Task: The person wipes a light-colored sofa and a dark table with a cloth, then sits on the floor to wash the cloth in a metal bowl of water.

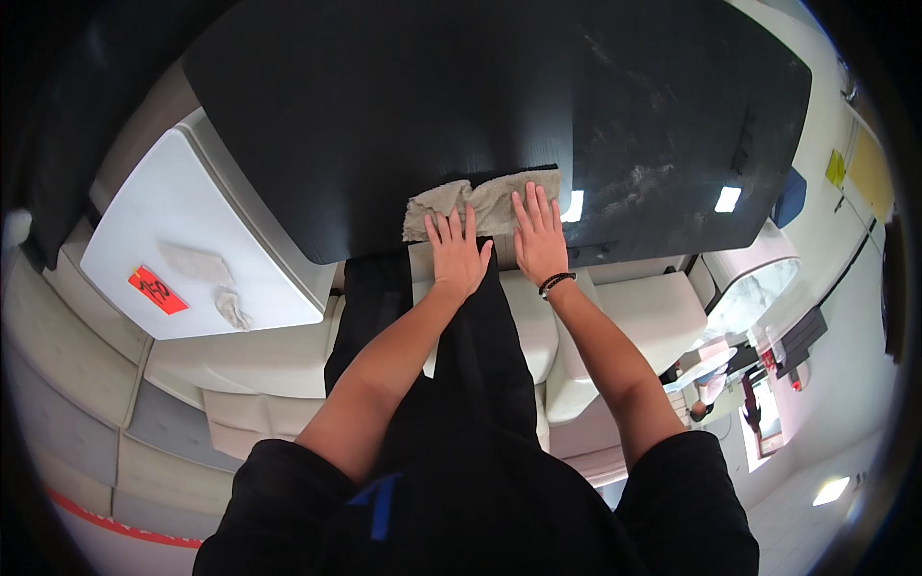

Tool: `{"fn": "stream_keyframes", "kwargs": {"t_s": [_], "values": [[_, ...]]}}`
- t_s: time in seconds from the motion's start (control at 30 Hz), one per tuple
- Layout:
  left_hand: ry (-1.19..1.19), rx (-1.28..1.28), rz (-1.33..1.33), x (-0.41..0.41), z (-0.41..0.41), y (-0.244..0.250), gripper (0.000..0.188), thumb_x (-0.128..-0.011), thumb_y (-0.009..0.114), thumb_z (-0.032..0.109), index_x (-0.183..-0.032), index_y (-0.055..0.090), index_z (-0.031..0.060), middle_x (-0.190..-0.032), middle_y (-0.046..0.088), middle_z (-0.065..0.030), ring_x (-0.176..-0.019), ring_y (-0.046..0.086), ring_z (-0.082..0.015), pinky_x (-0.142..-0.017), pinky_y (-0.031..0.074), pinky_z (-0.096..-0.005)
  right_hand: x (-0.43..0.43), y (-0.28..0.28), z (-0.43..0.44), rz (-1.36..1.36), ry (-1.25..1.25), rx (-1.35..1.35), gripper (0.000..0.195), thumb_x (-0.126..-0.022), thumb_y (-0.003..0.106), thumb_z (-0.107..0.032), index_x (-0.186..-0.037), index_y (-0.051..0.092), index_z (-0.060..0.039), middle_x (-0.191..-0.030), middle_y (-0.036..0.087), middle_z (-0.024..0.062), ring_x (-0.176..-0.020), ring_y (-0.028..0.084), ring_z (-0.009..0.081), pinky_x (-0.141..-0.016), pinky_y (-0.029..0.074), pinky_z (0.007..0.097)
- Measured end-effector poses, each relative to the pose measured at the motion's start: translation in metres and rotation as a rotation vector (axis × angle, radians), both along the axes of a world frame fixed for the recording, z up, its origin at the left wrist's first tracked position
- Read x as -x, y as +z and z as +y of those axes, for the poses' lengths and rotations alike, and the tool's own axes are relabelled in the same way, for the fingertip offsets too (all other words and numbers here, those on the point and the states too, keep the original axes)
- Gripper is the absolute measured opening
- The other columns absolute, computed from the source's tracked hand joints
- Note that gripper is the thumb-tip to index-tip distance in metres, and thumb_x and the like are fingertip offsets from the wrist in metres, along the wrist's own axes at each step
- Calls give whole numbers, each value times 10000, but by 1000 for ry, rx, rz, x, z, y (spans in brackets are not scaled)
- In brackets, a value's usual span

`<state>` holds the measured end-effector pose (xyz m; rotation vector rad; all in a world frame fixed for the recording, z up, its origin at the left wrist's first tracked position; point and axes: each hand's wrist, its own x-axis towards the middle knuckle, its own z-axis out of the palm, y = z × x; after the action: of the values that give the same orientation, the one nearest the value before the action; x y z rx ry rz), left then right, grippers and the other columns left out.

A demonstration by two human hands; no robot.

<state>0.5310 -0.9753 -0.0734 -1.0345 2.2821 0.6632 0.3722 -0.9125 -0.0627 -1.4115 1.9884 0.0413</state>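
Note:
A beige-grey cleaning cloth (497, 198) lies crumpled along the near edge of a glossy black tabletop (403, 101). My left hand (459, 255) rests flat on its near left part, fingers spread and thumb out to the right. On the cloth's right end lies my right hand (537, 234), palm down with the fingers extended; a dark beaded bracelet (558, 284) circles that wrist. Neither hand is curled around the cloth. Whitish smudges (637, 187) mark the right part of the tabletop, while the left part looks dark and smooth.
At left stands a white-topped table (187, 194) with an orange-red tag (158, 290) bearing writing and a crumpled scrap (232, 309). Cream upholstered seats (634, 309) stand below the black table's near edge. A person (709, 389) is far off at right.

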Motion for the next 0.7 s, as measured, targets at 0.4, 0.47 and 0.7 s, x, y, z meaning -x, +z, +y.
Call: {"fn": "stream_keyframes", "kwargs": {"t_s": [0.4, 0.47, 0.7], "values": [[99, 400, 362, 108, -156, -50, 831, -919, 461, 511, -1468, 188, -50, -1433, 227, -389, -1271, 287, -554, -1080, 73, -662, 64, -43, -125, 114, -191, 390, 630, -922, 488, -302, -1446, 310, -1, -1532, 203, 236, -1426, 185, 375, -1156, 168, 466], [65, 523, 490, 138, -211, -68, 837, -907, 469, 530, -1456, 226, -53, -1432, 230, -388, -1279, 258, -561, -1063, 90, -682, 90, -59, -175, 203, -167, 541, 606, -922, 491, -328, -1424, 360, -15, -1520, 236, 233, -1413, 218, 377, -1145, 203, 460], [7, 779, 562, 213, -342, -81, 782, -916, 447, 466, -1476, 213, -27, -1518, 180, -280, -1414, 130, -444, -1133, 81, -579, 169, -86, -309, 454, 86, 743, 561, -940, 384, -294, -1395, 368, 35, -1492, 288, 243, -1414, 232, 354, -1155, 186, 451]]}}
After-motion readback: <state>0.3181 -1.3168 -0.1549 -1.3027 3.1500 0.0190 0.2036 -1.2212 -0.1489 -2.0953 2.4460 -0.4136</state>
